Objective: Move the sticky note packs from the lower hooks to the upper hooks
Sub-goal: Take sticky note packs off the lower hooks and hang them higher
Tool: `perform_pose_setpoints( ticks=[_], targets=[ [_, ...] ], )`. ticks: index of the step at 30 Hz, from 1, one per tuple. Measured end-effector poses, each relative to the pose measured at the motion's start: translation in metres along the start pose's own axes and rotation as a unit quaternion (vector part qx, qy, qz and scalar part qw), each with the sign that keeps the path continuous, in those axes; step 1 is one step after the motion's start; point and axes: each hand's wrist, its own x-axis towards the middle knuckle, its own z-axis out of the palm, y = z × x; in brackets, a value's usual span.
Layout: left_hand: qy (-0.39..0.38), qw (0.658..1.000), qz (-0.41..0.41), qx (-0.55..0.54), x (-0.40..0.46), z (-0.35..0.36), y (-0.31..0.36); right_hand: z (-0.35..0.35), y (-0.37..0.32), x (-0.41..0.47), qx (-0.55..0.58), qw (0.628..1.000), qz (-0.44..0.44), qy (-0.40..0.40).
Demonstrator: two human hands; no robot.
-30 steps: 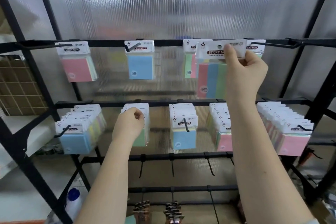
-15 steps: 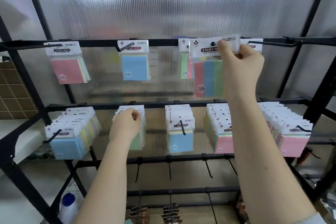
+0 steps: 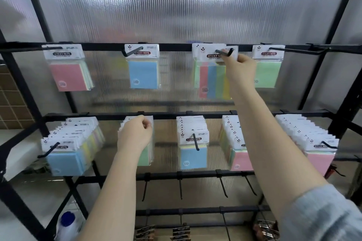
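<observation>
My right hand (image 3: 240, 72) pinches the white header of a striped pink, blue, green and yellow sticky note pack (image 3: 212, 82), which hangs on the third upper hook (image 3: 225, 53) in front of another pack. My left hand (image 3: 135, 136) grips the front pack of the second lower stack (image 3: 146, 154), green below my fingers. Single packs hang on the other upper hooks: pink (image 3: 67, 76), blue (image 3: 144, 74) and green (image 3: 268, 74). The lower hooks carry thick stacks at the left (image 3: 66, 154), centre (image 3: 193, 152), right of centre (image 3: 237, 156) and far right (image 3: 317, 156).
The black metal rack (image 3: 176, 47) stands before a ribbed translucent panel. Bare hooks (image 3: 180, 186) hang on the bar under the stacks. Binder clips (image 3: 162, 233) hang at the bottom. A white bottle with a blue cap (image 3: 66, 225) stands at the lower left.
My right hand has pushed the striped pack back onto the third upper hook, so the hook's tip now pokes through its header. My left hand stays on the second lower stack.
</observation>
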Motion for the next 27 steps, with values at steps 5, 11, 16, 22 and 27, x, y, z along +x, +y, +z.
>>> perform_pose_setpoints(
  ticks=[5,11,16,22,27],
  targets=[
    [-0.005,1.000,-0.011,-0.001,0.003,-0.001,0.000,0.020,0.013,0.033,-0.047,0.998,0.036,0.019],
    [-0.007,1.000,-0.012,-0.005,0.006,0.001,-0.003,0.033,0.023,0.059,-0.082,0.995,0.020,0.057],
    [-0.006,1.000,-0.015,-0.016,0.008,0.001,-0.005,0.042,0.031,0.064,-0.071,0.993,-0.008,0.098],
    [-0.004,0.999,-0.009,-0.038,0.005,-0.005,-0.004,0.039,0.039,0.050,-0.050,0.987,-0.006,0.150],
    [0.016,0.999,-0.023,-0.041,0.004,-0.011,-0.011,0.024,0.056,0.009,-0.050,0.989,0.023,0.141]
  ],
)
